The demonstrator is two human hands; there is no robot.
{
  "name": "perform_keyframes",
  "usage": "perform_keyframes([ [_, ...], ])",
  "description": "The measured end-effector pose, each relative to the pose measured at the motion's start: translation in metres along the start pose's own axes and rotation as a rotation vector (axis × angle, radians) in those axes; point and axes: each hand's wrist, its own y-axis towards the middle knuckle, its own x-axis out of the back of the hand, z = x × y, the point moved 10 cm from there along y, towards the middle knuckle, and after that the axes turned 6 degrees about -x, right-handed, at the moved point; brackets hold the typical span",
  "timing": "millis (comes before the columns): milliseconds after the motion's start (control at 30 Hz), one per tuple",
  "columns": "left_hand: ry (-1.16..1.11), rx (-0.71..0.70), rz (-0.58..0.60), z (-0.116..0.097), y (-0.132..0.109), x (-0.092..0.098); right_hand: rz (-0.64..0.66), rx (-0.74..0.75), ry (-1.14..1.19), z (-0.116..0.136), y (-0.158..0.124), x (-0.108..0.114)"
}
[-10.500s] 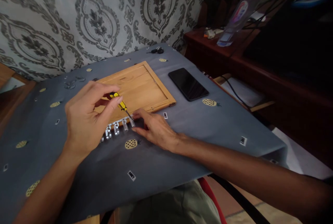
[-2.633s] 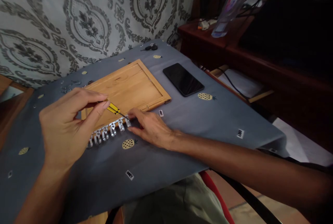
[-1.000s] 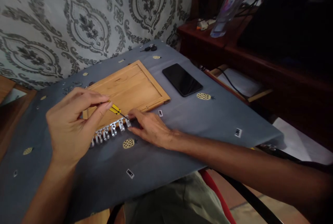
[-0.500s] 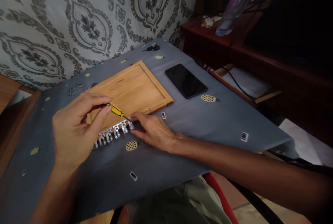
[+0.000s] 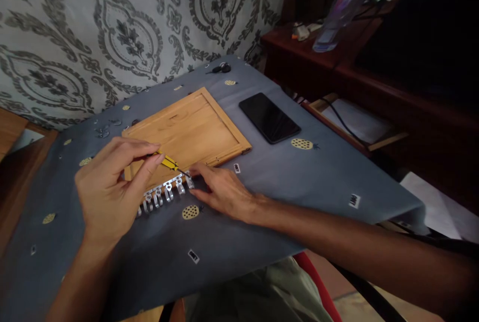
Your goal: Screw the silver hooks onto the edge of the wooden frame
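My left hand (image 5: 112,185) is closed in a pinch on a yellow screwdriver (image 5: 169,161), held at a slant. Its dark shaft reaches down to the right end of a metal hook strip (image 5: 168,186). This shiny strip with several curved hooks lies along the near edge of a framed wooden board (image 5: 187,130). At the strip's right end, my right hand (image 5: 222,190) has its index finger and thumb closed around the last hook. The tip of the screwdriver is too small to make out where it meets the strip.
A black phone (image 5: 269,117) lies right of the board on the blue patterned tablecloth (image 5: 299,187). Keys (image 5: 221,68) rest near the far corner, and small dark rings (image 5: 107,128) lie at left. A clear bottle (image 5: 333,18) stands on the dark red desk (image 5: 295,55).
Both hands keep the same hold, with the screwdriver still at the strip's right end. The whole view has shifted very slightly.
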Motion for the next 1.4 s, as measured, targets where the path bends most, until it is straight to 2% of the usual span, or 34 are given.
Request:
perform_keyframes([
  [200,0.043,-0.022,0.036,-0.005,0.003,-0.001,0.01,0.005,0.02,0.0,0.0,-0.001],
  [433,-0.041,-0.074,0.071,-0.007,0.005,-0.004,0.021,-0.012,0.019,0.001,0.0,0.0],
  [567,-0.041,-0.082,0.047,-0.007,0.005,-0.004,0.014,-0.005,0.021,0.001,0.0,0.0],
  [733,0.044,-0.021,0.0,-0.002,0.002,0.0,0.023,-0.009,0.036,0.001,0.001,-0.001],
  [967,-0.002,0.129,-0.026,0.01,-0.005,0.001,0.01,-0.013,0.028,0.0,0.0,0.001],
  [1167,-0.129,0.154,0.006,0.013,-0.004,-0.004,0.014,-0.009,0.018,0.001,0.0,0.001],
  [1400,-0.224,0.165,-0.021,0.019,-0.002,-0.007,0.031,-0.021,0.019,0.001,0.0,0.0],
])
